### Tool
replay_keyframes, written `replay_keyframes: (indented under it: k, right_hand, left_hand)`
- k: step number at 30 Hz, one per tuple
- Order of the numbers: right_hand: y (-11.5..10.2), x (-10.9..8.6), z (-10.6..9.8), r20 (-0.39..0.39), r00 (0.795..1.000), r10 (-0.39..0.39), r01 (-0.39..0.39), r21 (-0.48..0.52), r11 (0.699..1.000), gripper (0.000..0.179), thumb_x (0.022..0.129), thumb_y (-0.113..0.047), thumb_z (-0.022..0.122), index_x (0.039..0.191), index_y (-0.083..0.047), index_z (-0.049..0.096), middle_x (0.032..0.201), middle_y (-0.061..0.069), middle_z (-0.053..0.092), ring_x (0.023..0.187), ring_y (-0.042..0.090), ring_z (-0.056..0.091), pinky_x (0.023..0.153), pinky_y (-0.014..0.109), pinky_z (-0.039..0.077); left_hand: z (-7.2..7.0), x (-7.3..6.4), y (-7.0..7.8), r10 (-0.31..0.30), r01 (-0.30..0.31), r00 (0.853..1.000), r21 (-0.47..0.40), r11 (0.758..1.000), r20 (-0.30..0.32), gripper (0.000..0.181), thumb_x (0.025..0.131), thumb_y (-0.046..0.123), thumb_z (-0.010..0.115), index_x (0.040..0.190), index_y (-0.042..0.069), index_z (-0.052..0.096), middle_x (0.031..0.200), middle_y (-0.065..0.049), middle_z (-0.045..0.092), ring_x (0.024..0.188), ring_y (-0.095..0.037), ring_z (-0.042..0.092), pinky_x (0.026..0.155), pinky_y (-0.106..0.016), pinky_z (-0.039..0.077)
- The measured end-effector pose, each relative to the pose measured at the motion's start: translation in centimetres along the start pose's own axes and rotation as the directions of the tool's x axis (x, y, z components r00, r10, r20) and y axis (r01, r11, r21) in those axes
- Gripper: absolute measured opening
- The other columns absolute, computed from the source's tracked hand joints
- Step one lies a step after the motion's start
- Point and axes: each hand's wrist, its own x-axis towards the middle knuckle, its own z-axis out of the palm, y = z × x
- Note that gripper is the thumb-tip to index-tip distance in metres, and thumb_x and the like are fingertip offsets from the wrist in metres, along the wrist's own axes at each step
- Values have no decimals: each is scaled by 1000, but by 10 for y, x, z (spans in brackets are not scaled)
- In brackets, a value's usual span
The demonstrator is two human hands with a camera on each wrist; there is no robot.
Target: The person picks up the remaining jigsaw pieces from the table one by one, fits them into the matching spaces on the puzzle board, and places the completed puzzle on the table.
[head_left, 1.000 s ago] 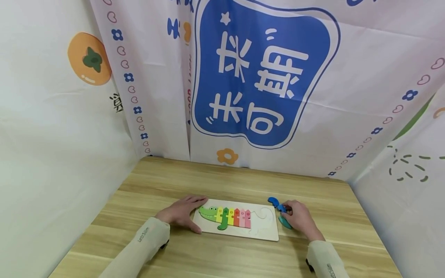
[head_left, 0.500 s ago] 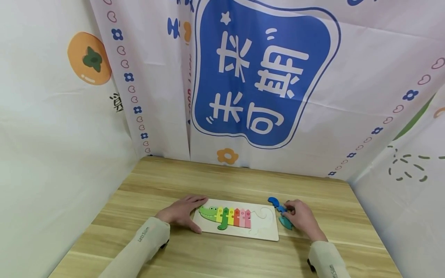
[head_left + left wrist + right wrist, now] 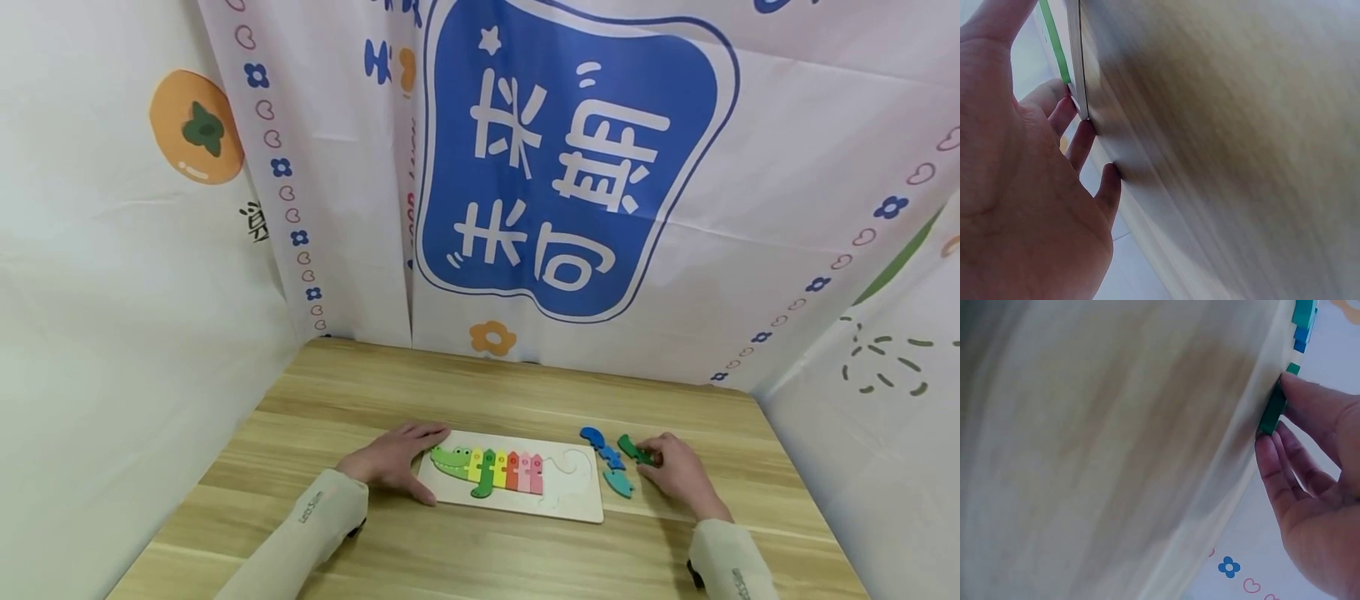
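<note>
A pale wooden puzzle board (image 3: 570, 507) lies flat, filled on its left and middle with a green crocodile head (image 3: 450, 460) and yellow, red and pink body pieces (image 3: 512, 471). My left hand (image 3: 392, 458) rests at the board's left end, thumb and fingers spread toward its two corners. Right of the board, my right hand (image 3: 678, 475) pinches a dark green puzzle piece (image 3: 632, 449) between thumb and fingers, low over the table. In the right wrist view, the green piece (image 3: 1272, 409) stands between thumb and fingertips.
Between board and right hand lie a dark blue piece (image 3: 592, 437), a mid-blue piece (image 3: 612, 457) and a teal piece (image 3: 618, 483). The wooden table (image 3: 480, 554) meets a printed white curtain (image 3: 360, 283) at the back and sides.
My right hand has moved right, away from the blue and teal pieces, with the green piece now showing in its fingers. The teal piece is fully uncovered. The left hand stays put.
</note>
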Motion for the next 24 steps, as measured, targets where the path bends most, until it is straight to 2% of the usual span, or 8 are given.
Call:
replay_keyframes:
  k: [4,7,13,15,18,20,24]
  right_hand:
    - [-2,2,0,-8,1000,2,-2,0,1000,30,88,-9,81,115,0,74,95,8,64,81,19,56,73,40,51]
    - [-3,3,0,-2,1000,10,-10,4,1000,32,90,-9,79,119,2,72,95,9,63,80,19,55,72,39,50]
    - [-7,-3,-2,-35,998,59,-52,175,983,43,97,-9,71,135,7,62,108,18,63,91,24,64,74,38,56]
    - [-10,-4,-5,-37,996,81,-68,267,961,44,100,-11,67,140,7,58,112,20,61,93,27,67,73,36,57]
    - [-14,-8,-10,-9,995,103,-91,397,913,48,105,-16,61,148,4,51,124,22,60,96,30,69,74,36,58]
    - [-16,-10,-12,18,993,120,-114,467,877,53,107,-20,58,155,-1,44,132,24,59,99,31,70,79,39,59]
    - [-19,-11,-15,52,991,123,-131,535,834,59,109,-21,54,162,-8,32,138,27,57,106,32,70,92,45,58]
  left_hand:
    - [1,1,0,-3,3,1000,5,1000,-2,116,72,68,85,165,25,30,171,0,27,156,-37,26,119,-65,30]
    - [1,1,-1,0,0,1000,10,1000,-3,116,72,68,85,165,24,31,171,-1,28,155,-37,27,119,-65,30]
    - [4,2,-1,-12,11,1000,12,1000,10,116,71,71,84,165,26,30,171,0,27,156,-36,26,120,-64,30]
    - [5,3,-3,-16,16,1000,21,1000,9,117,71,72,83,165,27,30,171,1,27,156,-35,26,120,-63,30]
    - [6,4,-4,-11,11,1000,28,1000,-1,117,71,73,83,165,27,30,171,2,27,156,-34,26,120,-63,31]
    - [5,5,-5,-3,3,1000,33,999,-3,117,70,73,83,165,27,30,171,3,27,156,-34,26,120,-62,31]
    - [4,5,-6,9,-9,1000,25,1000,-2,118,70,73,83,165,26,30,171,3,27,156,-35,25,120,-63,30]
